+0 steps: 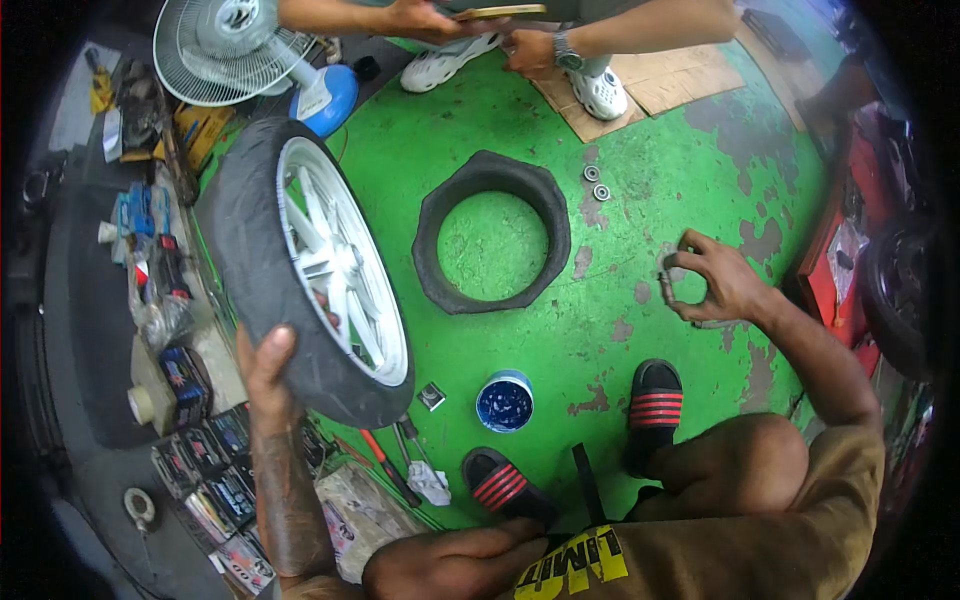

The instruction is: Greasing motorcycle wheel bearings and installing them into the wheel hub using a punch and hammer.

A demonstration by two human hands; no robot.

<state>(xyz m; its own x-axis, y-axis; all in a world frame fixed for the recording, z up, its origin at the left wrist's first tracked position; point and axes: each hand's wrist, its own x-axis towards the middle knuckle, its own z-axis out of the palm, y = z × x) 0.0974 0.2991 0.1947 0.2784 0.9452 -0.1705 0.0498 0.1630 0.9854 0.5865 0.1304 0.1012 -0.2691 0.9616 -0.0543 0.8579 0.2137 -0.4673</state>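
Observation:
My left hand (268, 372) is closed on the near edge of a motorcycle wheel (258, 270), its thumb over the black tyre and some fingers showing through the white spokes. The wheel stands tilted on the green floor. Over on the right, my right hand (712, 285) pinches a short, slim, greyish cylinder (668, 287) between thumb and forefinger, above the floor. A thick black octagonal rubber ring (430, 235) lies flat between my hands. Beyond it are two small ball bearings (596, 182). An open tub of blue grease (505, 402) stands near my feet.
A co-worker's hands (430, 20) hold a phone-like object at the top, above cardboard (690, 78). A fan (325, 98) stands at the far left. Boxes (215, 460) and a red-handled tool (385, 465) lie at the near left; a red panel (850, 230) is at right.

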